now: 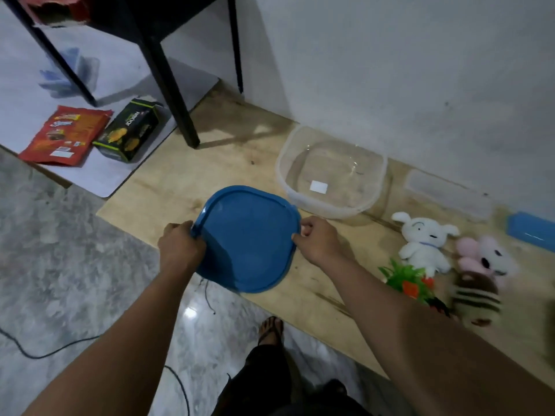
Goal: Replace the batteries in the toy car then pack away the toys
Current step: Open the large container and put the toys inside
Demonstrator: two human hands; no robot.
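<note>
Both hands grip blue lid [249,238] edges, clear tub [330,172] beside

Pale grey painted wall [420,70], scuffed, meets a light plywood board [210,175] laid flat on a glossy grey marbled tile floor [60,265]. Black metal-legged table [168,73] stands upper left, one leg on the board. Light dim; one glare spot on the tiles.

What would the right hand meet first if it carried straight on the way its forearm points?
The right hand already grips the blue lid at its right edge, so it meets the lid first. Depth beyond that is unclear.
</note>
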